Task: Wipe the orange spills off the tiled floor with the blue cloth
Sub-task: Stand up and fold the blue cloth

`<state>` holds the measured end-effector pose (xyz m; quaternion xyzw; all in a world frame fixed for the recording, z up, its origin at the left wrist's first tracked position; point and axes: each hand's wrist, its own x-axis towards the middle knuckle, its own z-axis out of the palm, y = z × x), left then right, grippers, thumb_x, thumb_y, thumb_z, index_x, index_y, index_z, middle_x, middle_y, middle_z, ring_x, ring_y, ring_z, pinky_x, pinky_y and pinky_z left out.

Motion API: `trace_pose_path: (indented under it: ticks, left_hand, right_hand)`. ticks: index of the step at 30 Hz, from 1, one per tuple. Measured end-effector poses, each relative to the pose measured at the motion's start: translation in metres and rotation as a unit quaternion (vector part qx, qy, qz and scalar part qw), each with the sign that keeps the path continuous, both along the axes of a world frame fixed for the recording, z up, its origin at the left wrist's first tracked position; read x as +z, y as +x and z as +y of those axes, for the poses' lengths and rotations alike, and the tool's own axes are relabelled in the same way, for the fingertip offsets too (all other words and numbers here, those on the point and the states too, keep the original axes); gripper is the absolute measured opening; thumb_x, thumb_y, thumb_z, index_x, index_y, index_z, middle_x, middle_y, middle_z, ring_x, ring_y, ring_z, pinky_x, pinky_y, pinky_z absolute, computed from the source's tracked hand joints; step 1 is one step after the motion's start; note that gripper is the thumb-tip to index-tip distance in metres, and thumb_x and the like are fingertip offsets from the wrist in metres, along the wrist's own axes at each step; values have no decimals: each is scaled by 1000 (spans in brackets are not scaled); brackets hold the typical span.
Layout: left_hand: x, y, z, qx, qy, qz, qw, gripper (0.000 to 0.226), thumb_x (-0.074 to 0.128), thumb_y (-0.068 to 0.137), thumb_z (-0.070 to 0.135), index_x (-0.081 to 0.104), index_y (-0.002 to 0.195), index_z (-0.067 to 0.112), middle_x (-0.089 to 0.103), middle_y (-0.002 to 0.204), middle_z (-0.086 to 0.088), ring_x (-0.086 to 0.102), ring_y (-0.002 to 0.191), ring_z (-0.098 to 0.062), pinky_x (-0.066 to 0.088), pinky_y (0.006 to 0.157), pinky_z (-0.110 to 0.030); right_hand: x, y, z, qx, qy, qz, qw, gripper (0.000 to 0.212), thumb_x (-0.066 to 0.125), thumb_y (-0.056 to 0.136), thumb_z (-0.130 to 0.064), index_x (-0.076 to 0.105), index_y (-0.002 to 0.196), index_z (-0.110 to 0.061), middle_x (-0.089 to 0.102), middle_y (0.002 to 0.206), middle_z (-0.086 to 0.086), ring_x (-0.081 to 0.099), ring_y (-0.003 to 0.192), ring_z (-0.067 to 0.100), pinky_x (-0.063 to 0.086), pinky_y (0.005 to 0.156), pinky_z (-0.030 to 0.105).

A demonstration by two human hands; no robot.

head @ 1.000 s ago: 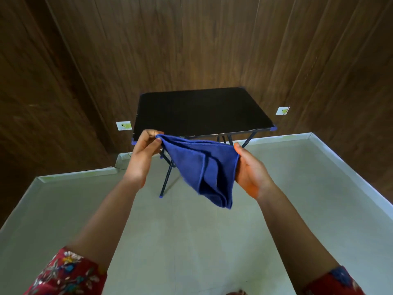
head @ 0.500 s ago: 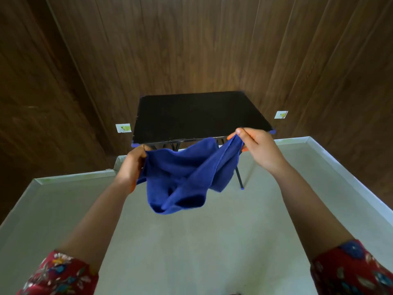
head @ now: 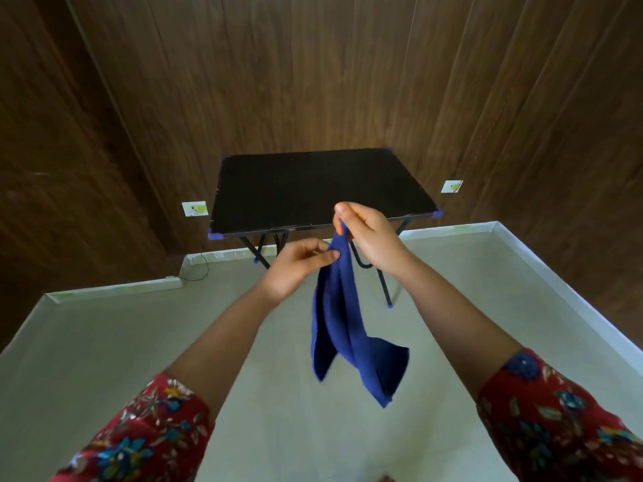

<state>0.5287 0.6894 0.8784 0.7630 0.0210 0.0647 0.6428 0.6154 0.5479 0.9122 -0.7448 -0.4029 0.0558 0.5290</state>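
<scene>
The blue cloth [head: 342, 328] hangs in the air in long folds in front of me, above the pale tiled floor [head: 139, 342]. My right hand [head: 372, 238] pinches its top corner between thumb and fingers. Just below and to the left, my left hand [head: 301, 264] pinches the cloth's upper edge. No orange spill shows on the visible floor; orange stain marks my right fingertips.
A small black folding table [head: 313, 189] with blue corner caps stands against the dark wood-panelled wall [head: 313, 64]. Two white wall sockets [head: 195, 208] flank it, and a thin cable runs along the floor at the left. A pale skirting borders the floor.
My hands have come together from a wide spread. The cloth, stretched between them before, now hangs down gathered in vertical folds.
</scene>
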Motion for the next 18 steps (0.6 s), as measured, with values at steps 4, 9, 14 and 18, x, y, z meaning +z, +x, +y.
trace_pose_path:
  ticks: [4,9,14,18]
  left_hand:
    - [0,3,-4,17,-42,-15,999,9,51,97,9,57,92,5,60,81,-3,61,68,-5,51,64,-19]
    - [-1,10,0,76,-88,44,992,24,43,102,23,52,118,7,58,112,-10,60,102,-19,50,88,-32]
    - [-16,-1,19,65,-22,56,996,23,63,88,0,50,101,13,59,95,-2,59,84,-12,51,67,-16]
    - [-23,-9,43,71,66,88,991,11,52,97,8,47,106,9,54,94,-4,54,86,-16,47,72,-20]
  right_hand:
    - [-20,-1,-11,8,73,160,984,15,42,103,-31,53,109,-23,57,105,-7,59,91,-3,46,78,12]
    - [-83,3,-35,71,-97,230,966,35,75,82,-26,60,114,-22,70,107,-6,67,99,14,54,81,24]
    - [-122,13,-70,42,-450,125,883,27,82,71,-30,67,91,-20,71,89,-4,68,88,20,52,78,29]
    - [-121,14,-84,41,-399,200,894,49,83,61,-42,69,101,-18,74,99,-2,70,95,18,53,93,40]
